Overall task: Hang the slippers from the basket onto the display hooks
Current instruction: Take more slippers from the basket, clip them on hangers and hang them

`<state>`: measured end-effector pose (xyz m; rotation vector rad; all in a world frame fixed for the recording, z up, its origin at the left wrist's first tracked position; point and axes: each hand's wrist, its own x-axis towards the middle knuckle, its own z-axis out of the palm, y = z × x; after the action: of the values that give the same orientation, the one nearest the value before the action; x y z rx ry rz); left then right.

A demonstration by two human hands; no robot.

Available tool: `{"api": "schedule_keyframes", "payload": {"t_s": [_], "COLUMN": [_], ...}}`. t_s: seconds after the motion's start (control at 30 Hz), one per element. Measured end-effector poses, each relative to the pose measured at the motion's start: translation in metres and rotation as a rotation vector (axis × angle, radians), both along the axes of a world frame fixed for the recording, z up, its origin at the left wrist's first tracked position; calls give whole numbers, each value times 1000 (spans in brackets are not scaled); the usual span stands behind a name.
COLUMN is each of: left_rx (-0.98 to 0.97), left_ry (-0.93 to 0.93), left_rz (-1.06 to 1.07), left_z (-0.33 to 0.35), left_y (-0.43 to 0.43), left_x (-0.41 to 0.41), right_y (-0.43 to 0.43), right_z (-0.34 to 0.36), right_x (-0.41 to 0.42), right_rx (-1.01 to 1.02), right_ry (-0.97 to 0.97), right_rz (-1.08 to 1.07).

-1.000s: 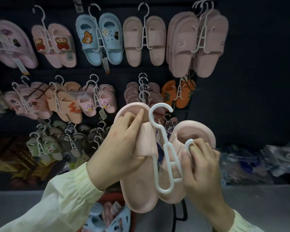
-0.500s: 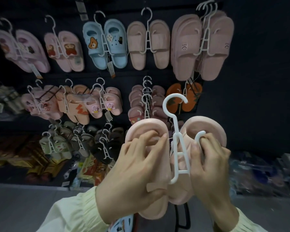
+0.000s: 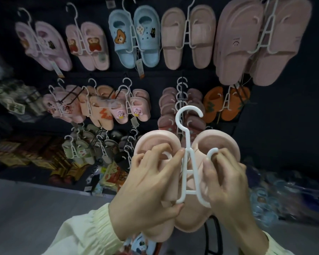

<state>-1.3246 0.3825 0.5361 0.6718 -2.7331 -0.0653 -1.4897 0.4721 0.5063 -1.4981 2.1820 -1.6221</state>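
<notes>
- Your left hand [image 3: 151, 184] curls round the left pink slipper [image 3: 155, 140], thumb at the white hanger's [image 3: 187, 144] lower end.
- Your right hand [image 3: 226, 181] grips the right pink slipper [image 3: 221, 138] — fingertips pinch the hanger's right arm.
- Both slippers are near you, centre-right, hook upright before the far display wall [image 3: 284, 107].

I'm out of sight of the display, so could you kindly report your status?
Left hand and right hand both gripping the pink slippers on their white hanger. Pair not hung yet. Hung pairs crowded ahead.
</notes>
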Motion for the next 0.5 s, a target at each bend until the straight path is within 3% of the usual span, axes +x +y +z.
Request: {"api": "schedule_keyframes", "payload": {"t_s": [0.5], "left_rx": [9], "left_ry": [-4], "left_rz": [-174], "left_z": [11], "left_y": [-60], "left_x": [2], "right_y": [-66], "right_z": [59], "right_x": [-55], "right_rx": [-76], "right_ry": [33], "right_rz": [26]}}
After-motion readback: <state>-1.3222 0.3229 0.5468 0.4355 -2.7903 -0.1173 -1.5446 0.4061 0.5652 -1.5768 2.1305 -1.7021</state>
